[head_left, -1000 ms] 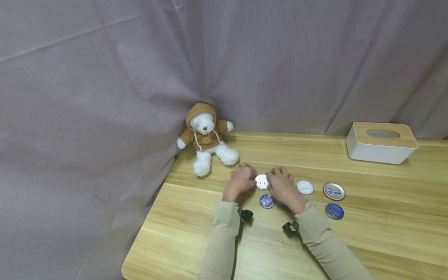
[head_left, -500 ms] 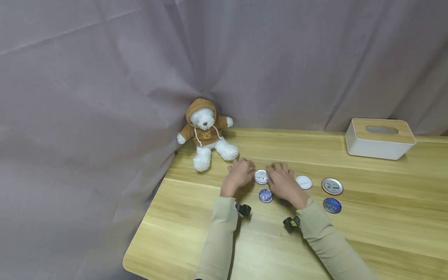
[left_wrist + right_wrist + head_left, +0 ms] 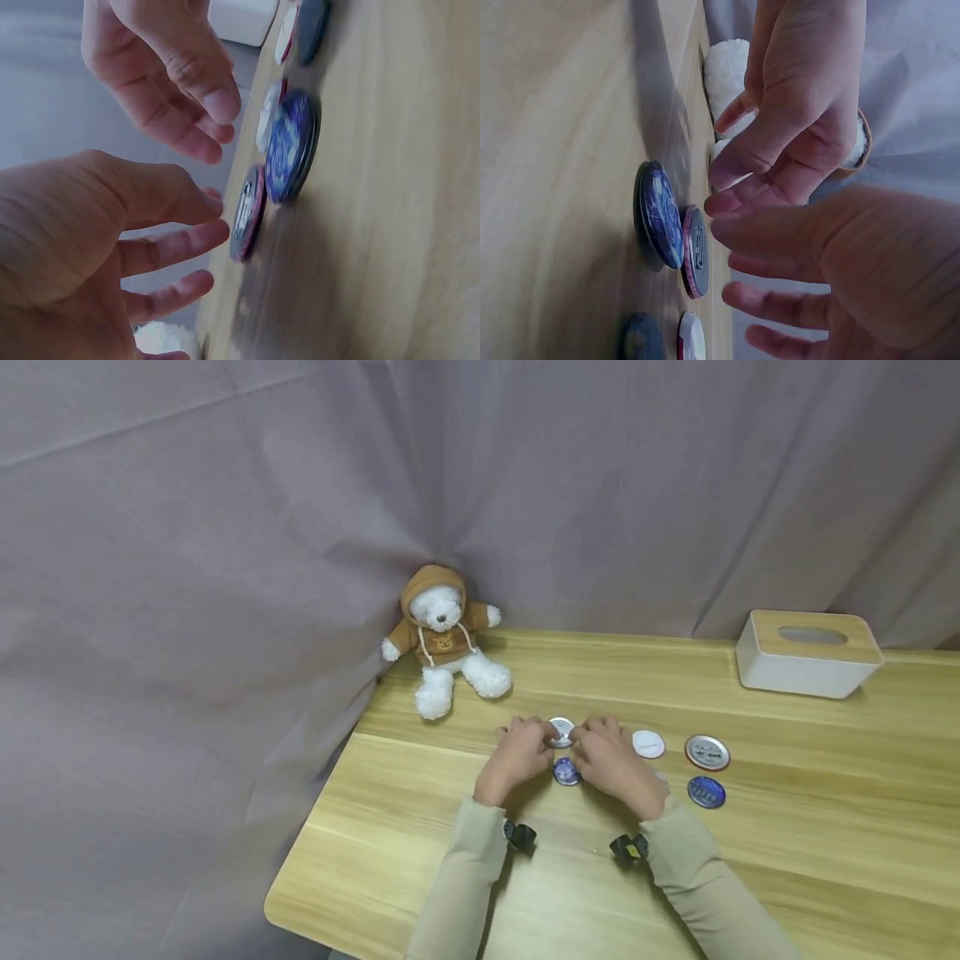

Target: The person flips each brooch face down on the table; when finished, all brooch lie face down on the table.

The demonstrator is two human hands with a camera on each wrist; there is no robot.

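Between my hands in the head view lies a round pin badge (image 3: 562, 732), back side up, with its pin showing in the right wrist view. My left hand (image 3: 522, 752) is at its left edge, the fingers loosely bent. From the right my right hand (image 3: 611, 758) reaches in, thumb and fingers apart. In the wrist views neither hand pinches the badge; the fingertips hover close to it. A blue patterned badge (image 3: 661, 216) lies face up just nearer to me. To the right are a white badge (image 3: 648, 744), a silver-backed badge (image 3: 707, 752) and a dark blue badge (image 3: 707, 792).
A white teddy bear (image 3: 442, 639) in a brown hoodie sits at the back left. At the back right stands a tissue box (image 3: 810, 653) with a wooden lid. A grey curtain (image 3: 600, 493) hangs behind the wooden table (image 3: 390, 852). Part of another badge shows beside my right wrist.
Half a second ago the badge lay bare between my hands; now the fingertips of both have come in over its edges. The whole head view has shifted slightly.
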